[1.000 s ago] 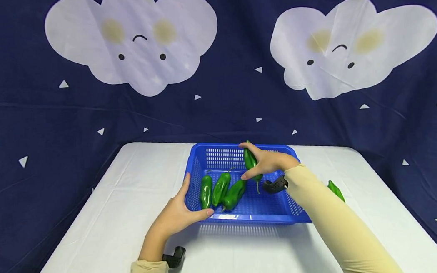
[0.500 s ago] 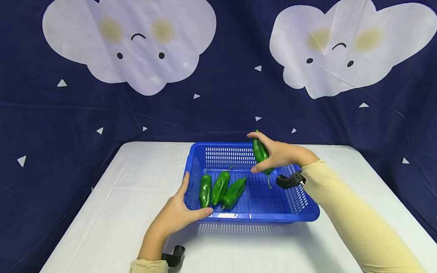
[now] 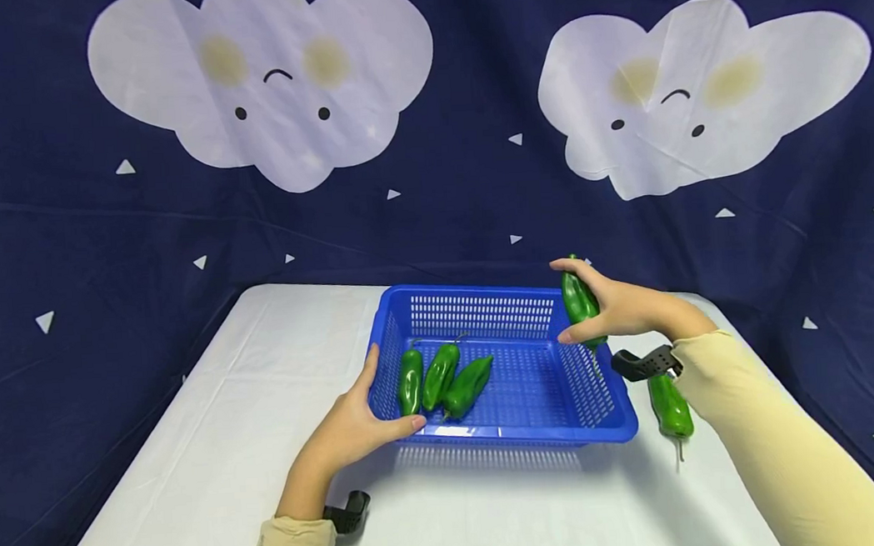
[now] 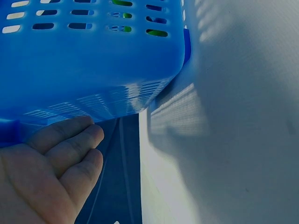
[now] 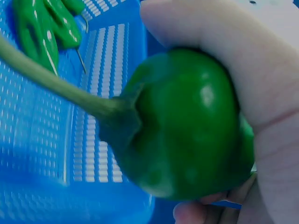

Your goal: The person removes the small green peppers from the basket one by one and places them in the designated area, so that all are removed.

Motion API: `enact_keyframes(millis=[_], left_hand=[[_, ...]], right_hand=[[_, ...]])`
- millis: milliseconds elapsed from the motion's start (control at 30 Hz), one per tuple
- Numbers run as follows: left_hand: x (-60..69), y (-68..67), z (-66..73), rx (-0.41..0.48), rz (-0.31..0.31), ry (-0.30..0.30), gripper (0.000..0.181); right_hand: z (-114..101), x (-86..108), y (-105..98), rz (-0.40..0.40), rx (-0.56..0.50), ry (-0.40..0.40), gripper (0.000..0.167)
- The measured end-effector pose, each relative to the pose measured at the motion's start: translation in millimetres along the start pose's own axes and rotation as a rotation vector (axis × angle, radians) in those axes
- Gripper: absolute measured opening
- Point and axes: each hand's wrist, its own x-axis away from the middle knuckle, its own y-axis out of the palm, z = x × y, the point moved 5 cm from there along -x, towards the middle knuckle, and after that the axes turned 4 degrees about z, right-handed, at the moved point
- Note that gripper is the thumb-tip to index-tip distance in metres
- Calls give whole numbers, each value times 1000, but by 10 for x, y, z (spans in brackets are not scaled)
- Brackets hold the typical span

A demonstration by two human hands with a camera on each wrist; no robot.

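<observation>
Green pepper (image 3: 580,298) is pinched in the right hand (image 3: 617,305), thumb (image 3: 581,329) opposite fingers (image 3: 576,267).

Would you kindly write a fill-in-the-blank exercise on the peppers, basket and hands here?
1. The colour of the pepper in the right hand is ____.
2. Inside the basket lie ____ peppers.
3. In the head view, another pepper lies on the table to the ____ of the basket.
4. The left hand is at one corner of the blue ____.

Missing words: green; three; right; basket.
</observation>
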Motion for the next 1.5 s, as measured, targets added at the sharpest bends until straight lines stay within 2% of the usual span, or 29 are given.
enact_keyframes(millis=[433, 733, 1100, 1200, 1333, 1500], left_hand=[[-11, 7, -15, -28, 2, -9, 127], [-20, 8, -14, -33, 4, -5, 126], [-6, 1, -13, -28, 10, -11, 126], [-6, 7, -13, -19, 7, -6, 126], [-10, 15, -21, -6, 3, -2, 126], [-9, 11, -23, 0, 7, -3, 127]], right_hand=[[349, 428, -305, 96, 73, 36, 107], [537, 550, -353, 112, 76, 64, 107], [765, 572, -251, 117, 102, 72, 107], [847, 557, -178, 95, 94, 94, 108], [985, 540, -57, 72, 140, 146, 112], [1105, 510, 116, 53, 153, 167, 113]])
